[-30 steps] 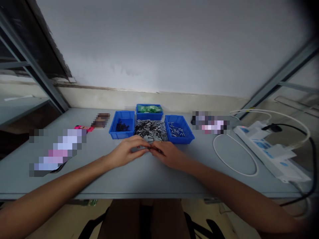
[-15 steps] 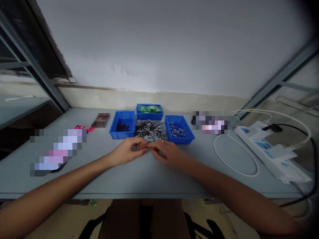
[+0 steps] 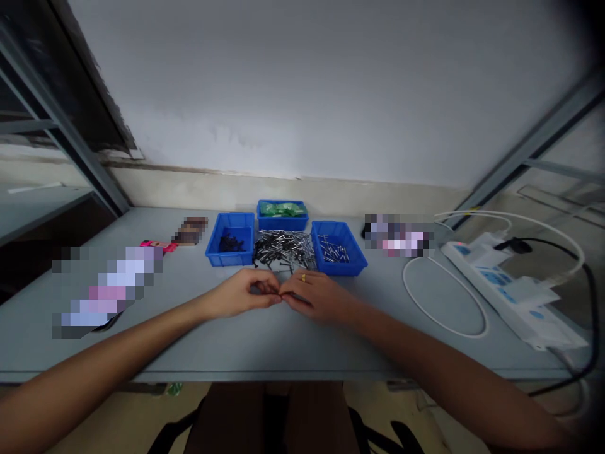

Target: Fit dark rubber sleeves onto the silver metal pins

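Observation:
My left hand (image 3: 246, 293) and my right hand (image 3: 314, 295) meet fingertip to fingertip over the grey table, just in front of a pile of metal screws (image 3: 283, 247). Both hands are closed in a pinch; whatever lies between the fingertips is too small to make out. Left of the pile stands a blue bin (image 3: 230, 258) with dark small parts (image 3: 231, 243). To its right, another blue bin (image 3: 343, 268) holds silvery screws (image 3: 333, 249). Behind the pile, a third blue bin (image 3: 282, 223) contains green packets (image 3: 282, 209).
A white power strip (image 3: 513, 296) with plugs and looping cables (image 3: 484, 325) lies on the right. Blurred-out objects lie at the left (image 3: 113, 284) and right rear (image 3: 397, 236). A pink item (image 3: 165, 246) is at the left. A wall (image 3: 293, 94) rises behind the table (image 3: 189, 353).
Both hands have come slightly nearer to me, and their fingertips are closer together. The right hand's fingers are more folded. The camera view has shifted slightly.

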### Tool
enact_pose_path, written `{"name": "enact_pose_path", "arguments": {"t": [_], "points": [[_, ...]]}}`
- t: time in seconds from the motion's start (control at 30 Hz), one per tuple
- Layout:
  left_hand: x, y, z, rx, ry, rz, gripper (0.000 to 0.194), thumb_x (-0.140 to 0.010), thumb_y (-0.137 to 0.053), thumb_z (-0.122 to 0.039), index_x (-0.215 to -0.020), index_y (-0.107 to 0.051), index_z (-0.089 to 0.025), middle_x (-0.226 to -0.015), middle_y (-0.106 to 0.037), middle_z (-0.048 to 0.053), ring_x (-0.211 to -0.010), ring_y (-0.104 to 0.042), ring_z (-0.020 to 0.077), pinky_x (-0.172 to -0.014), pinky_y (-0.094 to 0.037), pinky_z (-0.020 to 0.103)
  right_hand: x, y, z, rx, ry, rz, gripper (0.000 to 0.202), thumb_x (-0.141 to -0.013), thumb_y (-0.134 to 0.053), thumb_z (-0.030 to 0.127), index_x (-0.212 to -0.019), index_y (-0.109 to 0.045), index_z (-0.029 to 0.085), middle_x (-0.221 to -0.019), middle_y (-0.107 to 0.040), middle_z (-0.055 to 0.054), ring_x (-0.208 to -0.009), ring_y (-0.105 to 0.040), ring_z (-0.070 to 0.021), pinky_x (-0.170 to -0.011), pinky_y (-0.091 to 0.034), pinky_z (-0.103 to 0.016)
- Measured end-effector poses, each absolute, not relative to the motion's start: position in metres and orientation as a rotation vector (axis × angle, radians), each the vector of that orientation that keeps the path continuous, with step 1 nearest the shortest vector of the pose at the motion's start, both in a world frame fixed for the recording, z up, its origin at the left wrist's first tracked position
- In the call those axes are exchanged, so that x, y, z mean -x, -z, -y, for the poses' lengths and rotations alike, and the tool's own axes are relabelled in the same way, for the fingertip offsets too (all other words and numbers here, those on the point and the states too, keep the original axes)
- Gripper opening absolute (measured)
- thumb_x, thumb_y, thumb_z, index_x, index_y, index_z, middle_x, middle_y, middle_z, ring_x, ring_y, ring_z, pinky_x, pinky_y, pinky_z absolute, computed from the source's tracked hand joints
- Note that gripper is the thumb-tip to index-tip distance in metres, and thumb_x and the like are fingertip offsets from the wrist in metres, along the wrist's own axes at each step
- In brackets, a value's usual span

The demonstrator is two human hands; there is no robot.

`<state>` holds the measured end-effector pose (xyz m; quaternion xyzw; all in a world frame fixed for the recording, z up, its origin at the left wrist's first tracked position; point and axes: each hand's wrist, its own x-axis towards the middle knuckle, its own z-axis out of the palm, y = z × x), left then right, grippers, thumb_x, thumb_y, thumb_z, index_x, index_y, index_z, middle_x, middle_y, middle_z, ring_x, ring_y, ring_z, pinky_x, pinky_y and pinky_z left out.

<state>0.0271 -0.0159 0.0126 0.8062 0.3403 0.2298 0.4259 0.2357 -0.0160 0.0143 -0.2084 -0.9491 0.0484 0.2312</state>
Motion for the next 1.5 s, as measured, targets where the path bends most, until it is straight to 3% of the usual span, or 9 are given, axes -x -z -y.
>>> {"name": "enact_pose_path", "arguments": {"t": [0.37,0.57,1.03,1.23,1.5], "points": [[-0.026,-0.016,0.015,-2.046,-0.606,-0.909,0.021,-0.081,-0.053,-0.034,-0.079,-0.059,-0.014,-0.071,-0.058,0.0,-0.068,-0.053,0.0111,-0.062,-0.043,0.022,-0.235,-0.019,0.018,0.638,-0.231,2.552,0.013,-0.087,-0.043,0.021,-0.092,-0.055,0.018,-0.085,-0.062,-0.004,-0.083,-0.056,-0.0147,-0.078,-0.045,-0.03],[-0.026,-0.014,0.019,-2.203,-0.451,-0.821,0.011,-0.078,-0.053,-0.024,-0.078,-0.058,-0.014,-0.073,-0.058,0.0,-0.066,-0.052,0.0108,-0.062,-0.043,0.023,-0.236,-0.015,0.017,0.535,-0.157,2.625,0.027,-0.085,-0.041,0.015,-0.11,-0.05,0.018,-0.099,-0.059,-0.006,-0.094,-0.052,-0.0168,-0.084,-0.043,-0.033],[-0.023,-0.01,0.012,-2.322,-0.619,-0.934,0.01,-0.078,-0.052,-0.022,-0.075,-0.058,-0.015,-0.07,-0.057,0.0,-0.066,-0.052,0.0107,-0.062,-0.043,0.023,-0.236,-0.015,0.012,0.807,-0.154,2.642,0.009,-0.086,-0.046,0.019,-0.089,-0.054,0.017,-0.082,-0.058,-0.004,-0.081,-0.052,-0.0157,-0.074,-0.042,-0.029],[-0.023,-0.019,0.017,-2.443,-0.785,-0.98,0.01,-0.079,-0.052,-0.02,-0.086,-0.059,-0.017,-0.079,-0.058,0.001,-0.075,-0.054,0.0124,-0.068,-0.043,0.024,-0.231,-0.009,0.019,0.8,-0.398,2.555,0.009,-0.085,-0.049,0.019,-0.092,-0.054,0.017,-0.087,-0.059,-0.003,-0.082,-0.054,-0.0139,-0.074,-0.042,-0.027],[-0.022,-0.018,0.017,-2.46,-0.826,-0.94,0.013,-0.081,-0.051,-0.024,-0.087,-0.059,-0.017,-0.079,-0.058,0.002,-0.075,-0.054,0.013,-0.067,-0.043,0.024,-0.232,-0.01,0.019,0.821,-0.403,2.512,0.013,-0.085,-0.047,0.02,-0.097,-0.053,0.019,-0.088,-0.059,-0.003,-0.085,-0.054,-0.0147,-0.077,-0.042,-0.029]]}}
